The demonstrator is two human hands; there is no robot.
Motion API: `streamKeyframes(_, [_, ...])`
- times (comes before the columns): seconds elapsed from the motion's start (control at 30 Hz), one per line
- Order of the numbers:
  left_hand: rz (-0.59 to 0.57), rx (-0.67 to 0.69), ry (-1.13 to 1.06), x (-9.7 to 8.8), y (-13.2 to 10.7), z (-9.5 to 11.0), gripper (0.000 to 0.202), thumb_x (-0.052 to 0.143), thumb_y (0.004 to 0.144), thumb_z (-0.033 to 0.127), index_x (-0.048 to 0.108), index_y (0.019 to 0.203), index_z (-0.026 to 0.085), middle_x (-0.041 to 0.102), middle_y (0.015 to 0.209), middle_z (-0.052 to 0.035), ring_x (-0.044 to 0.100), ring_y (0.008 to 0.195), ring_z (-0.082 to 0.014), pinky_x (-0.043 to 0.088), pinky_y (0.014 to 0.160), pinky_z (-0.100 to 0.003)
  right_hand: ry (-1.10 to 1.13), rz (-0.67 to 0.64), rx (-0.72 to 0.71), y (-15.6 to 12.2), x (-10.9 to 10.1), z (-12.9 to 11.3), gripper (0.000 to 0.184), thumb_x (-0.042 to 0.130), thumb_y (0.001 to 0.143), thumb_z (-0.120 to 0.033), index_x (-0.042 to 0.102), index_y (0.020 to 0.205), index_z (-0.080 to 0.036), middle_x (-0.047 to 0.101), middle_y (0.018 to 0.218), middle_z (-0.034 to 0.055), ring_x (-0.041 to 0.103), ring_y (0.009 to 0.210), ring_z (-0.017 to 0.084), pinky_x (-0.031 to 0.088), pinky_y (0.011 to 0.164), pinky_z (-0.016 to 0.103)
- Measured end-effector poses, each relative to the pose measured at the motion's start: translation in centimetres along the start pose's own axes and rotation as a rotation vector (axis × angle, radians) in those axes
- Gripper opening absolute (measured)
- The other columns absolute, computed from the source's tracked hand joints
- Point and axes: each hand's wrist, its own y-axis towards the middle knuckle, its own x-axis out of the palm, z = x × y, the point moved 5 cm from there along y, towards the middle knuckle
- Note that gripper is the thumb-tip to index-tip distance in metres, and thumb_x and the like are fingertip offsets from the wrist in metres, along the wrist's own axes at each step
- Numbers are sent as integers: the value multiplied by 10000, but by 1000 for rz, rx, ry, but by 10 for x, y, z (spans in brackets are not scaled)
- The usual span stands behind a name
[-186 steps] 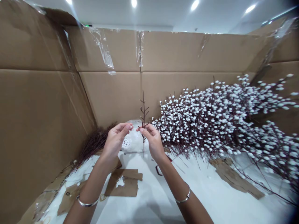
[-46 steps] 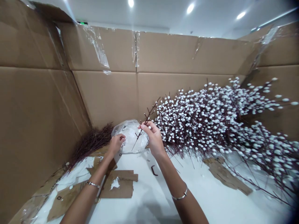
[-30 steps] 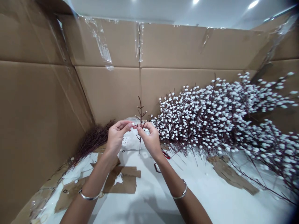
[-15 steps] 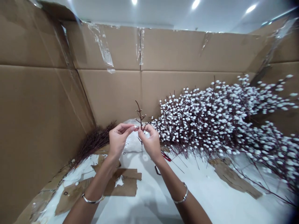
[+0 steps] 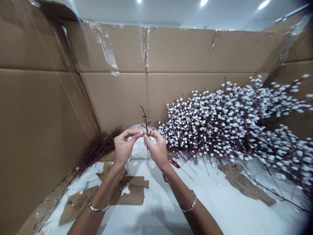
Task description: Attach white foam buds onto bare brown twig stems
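A thin dark-brown artificial twig (image 5: 146,121) with short side shoots stands roughly upright in front of me. My right hand (image 5: 158,148) is closed on its lower stem, thumb and fingertips pinching it. From the left side, my left hand (image 5: 123,146) pinches a small white berry (image 5: 141,132) right at a side shoot of the twig. Whether the berry sits on the shoot or only touches it is hidden by the fingertips. A few pale tips show on the upper shoots. Below the right hand, the thin stem end hangs free.
Many finished-looking stems with white berries (image 5: 220,124) are heaped at the right. Bare brown twigs (image 5: 100,148) lie at the back left. Cardboard scraps (image 5: 133,195) and a red-handled tool (image 5: 174,162) rest on the white table (image 5: 156,212). Cardboard walls (image 5: 112,98) enclose it.
The twig's top has tipped slightly to the left. My fingertips have drawn a little closer together at the side shoot; both hands keep their pinch.
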Motion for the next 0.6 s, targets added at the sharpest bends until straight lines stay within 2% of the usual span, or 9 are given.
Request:
streamKeyframes(0.27, [-10, -32, 28, 0, 1, -6, 148, 792, 707, 295, 747, 772, 169, 746, 800, -50, 680, 797, -191, 524, 793, -316, 32, -36, 46, 2, 2, 7, 140, 591, 835, -322, 566, 744, -219, 594, 775, 13, 558, 828, 195, 429, 813, 318])
streamKeyframes(0.37, [-40, -104, 3, -1, 4, -8, 204, 813, 686, 307, 738, 808, 161, 744, 798, -47, 677, 772, -181, 518, 770, -301, 46, -65, 61, 4, 1, 8, 162, 599, 827, -326, 557, 719, -214, 604, 765, 9, 557, 817, 192, 424, 803, 314])
streamKeyframes(0.47, [-22, -185, -70, -4, 6, -10, 265, 831, 666, 324, 715, 836, 158, 738, 785, -38, 662, 731, -158, 496, 734, -272, 99, -97, 82, 6, 2, 7, 164, 608, 818, -311, 561, 702, -206, 636, 773, 6, 569, 794, 181, 423, 789, 303])
streamKeyframes(0.6, [-12, -230, -124, -8, 7, -15, 251, 787, 723, 383, 707, 790, 155, 720, 798, -34, 585, 660, -111, 432, 655, -228, 191, -179, 129, 5, 7, 6, 122, 597, 824, -281, 627, 743, -194, 691, 802, 16, 606, 836, 183, 427, 812, 300])
